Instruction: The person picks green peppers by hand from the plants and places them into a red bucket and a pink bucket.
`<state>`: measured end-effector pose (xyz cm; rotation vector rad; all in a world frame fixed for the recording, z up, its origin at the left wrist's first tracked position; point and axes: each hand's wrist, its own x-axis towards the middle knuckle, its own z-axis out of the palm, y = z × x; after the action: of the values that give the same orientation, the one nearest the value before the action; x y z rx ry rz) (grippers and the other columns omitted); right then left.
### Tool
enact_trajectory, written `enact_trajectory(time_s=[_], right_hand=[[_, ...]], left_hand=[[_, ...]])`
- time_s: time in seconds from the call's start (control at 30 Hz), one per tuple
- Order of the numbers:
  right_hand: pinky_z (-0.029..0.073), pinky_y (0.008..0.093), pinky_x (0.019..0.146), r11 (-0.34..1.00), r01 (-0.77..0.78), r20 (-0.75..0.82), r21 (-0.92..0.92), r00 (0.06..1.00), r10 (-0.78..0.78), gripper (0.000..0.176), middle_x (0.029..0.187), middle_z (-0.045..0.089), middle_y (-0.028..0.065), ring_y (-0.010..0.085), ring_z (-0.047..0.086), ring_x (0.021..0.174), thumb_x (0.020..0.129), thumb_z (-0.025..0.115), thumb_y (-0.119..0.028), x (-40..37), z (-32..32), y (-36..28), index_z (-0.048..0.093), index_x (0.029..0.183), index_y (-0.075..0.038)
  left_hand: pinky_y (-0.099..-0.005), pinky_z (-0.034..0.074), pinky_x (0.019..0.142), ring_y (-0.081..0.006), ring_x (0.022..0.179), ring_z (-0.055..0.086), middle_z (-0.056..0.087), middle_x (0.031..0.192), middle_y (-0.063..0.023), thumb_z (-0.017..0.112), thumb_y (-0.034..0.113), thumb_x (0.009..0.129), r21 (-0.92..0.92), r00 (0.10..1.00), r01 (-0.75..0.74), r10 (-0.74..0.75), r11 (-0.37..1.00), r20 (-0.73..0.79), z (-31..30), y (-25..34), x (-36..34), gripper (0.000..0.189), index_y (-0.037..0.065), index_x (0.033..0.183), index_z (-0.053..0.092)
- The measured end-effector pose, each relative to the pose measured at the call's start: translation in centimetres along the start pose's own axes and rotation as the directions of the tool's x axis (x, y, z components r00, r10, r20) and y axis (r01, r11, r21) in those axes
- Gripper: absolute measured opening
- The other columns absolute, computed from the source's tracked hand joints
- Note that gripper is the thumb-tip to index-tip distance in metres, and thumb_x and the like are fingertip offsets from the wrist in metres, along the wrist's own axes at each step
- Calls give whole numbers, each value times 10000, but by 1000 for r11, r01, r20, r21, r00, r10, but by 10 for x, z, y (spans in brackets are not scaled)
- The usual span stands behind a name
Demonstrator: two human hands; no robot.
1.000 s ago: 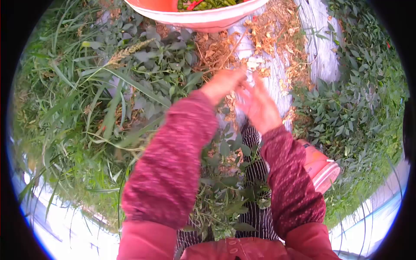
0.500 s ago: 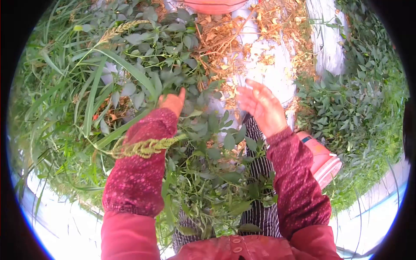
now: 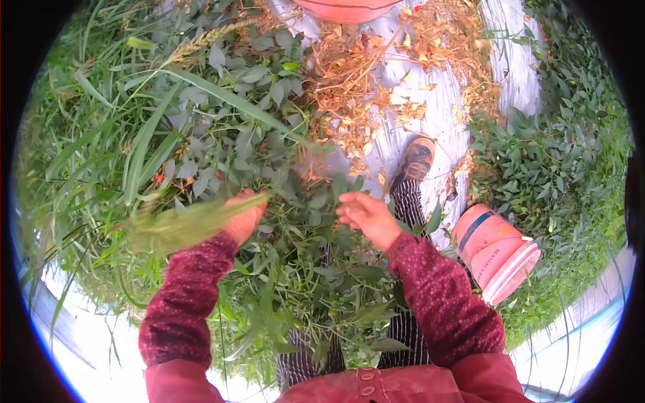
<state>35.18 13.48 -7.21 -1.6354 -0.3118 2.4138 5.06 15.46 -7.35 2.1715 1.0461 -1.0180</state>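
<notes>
My left hand (image 3: 245, 218) is among the leafy green plants (image 3: 289, 228) on the left. A blurred grass seed head (image 3: 181, 225) crosses in front of it and hides its fingers. My right hand (image 3: 366, 215) hovers over the same foliage, its fingers loosely bent and apart with nothing visible in them. A small green pepper (image 3: 290, 66) shows among the leaves farther up. Between the hands are stems and dark green leaves.
A pink bucket (image 3: 489, 252) lies tilted at the right. The rim of a red tub (image 3: 349, 15) shows at the top. Dry brown leaves (image 3: 369, 74) lie over pale plastic sheeting (image 3: 440, 101), where my shoe (image 3: 418, 158) rests. Tall grass (image 3: 101, 148) stands on the left.
Both hands have come down toward my body, the right one also leftward with its fingers more bent. The grass seed head has swung across my left hand. My shoe has come into view.
</notes>
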Motion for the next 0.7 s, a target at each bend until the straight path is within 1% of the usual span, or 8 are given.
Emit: enact_trajectory(time_s=[0.07,0.3,0.37,0.43,0.57,0.6,0.63,0.7], right_hand=[[488,302,813,997,69,23,-42,997,-68,310,1089,630,121,188,612,939,924,494,-118,29,14,-6,524,1217,-18],[403,343,969,963,235,66,-136,972,-227,587,1214,559,230,328,542,1105,837,587,-332,126,92,-27,466,1304,4],[372,344,997,987,-57,-172,-149,985,31,730,1219,553,236,325,520,1135,771,626,-425,137,116,-40,454,1291,58],[358,347,1010,990,-40,-101,-137,995,26,845,1283,503,236,317,486,1182,739,654,-460,177,122,-8,397,1306,111],[359,352,1008,980,25,294,-197,955,35,778,1288,502,198,285,483,1183,780,645,-449,170,127,-1,409,1314,65],[366,358,1001,957,45,294,-286,955,42,694,1269,525,161,262,496,1165,813,637,-419,166,129,2,438,1308,26],[373,365,994,925,67,292,-373,955,49,611,1250,548,124,239,509,1147,846,629,-388,160,130,2,468,1302,-13],[383,355,989,931,146,406,-334,914,2,626,1270,537,117,220,524,1136,853,625,-403,149,120,4,457,1308,-7]], left_hand=[[-363,501,575,-279,692,594,563,843,-185,506,151,816,-89,966,21,-43,996,-254,31,6,-3,332,1,1112,531],[-317,503,531,-226,678,616,582,810,-133,594,70,733,-14,987,77,-78,997,-141,-18,26,7,326,18,1051,546],[-319,503,529,-226,667,612,578,773,-113,593,84,738,-166,972,-3,-36,986,-232,3,23,14,274,20,1001,555],[-319,503,533,-227,666,609,572,750,-101,588,92,752,162,994,82,-71,983,-78,-11,33,15,262,11,999,559],[-350,486,548,-258,693,603,560,735,-113,543,123,797,186,992,115,-103,976,-72,-4,40,-5,230,21,1001,573],[-377,484,578,-277,717,605,585,790,-145,527,134,801,-347,984,-13,-50,938,-171,-16,31,-20,254,32,1029,571],[-377,484,578,-277,717,605,585,790,-145,527,134,801,-350,983,-11,-54,937,-178,-26,30,-28,254,32,1029,571],[-401,492,620,-289,734,609,605,838,-174,527,116,790,33,925,-97,102,995,-366,-44,30,-36,246,43,1017,587]])
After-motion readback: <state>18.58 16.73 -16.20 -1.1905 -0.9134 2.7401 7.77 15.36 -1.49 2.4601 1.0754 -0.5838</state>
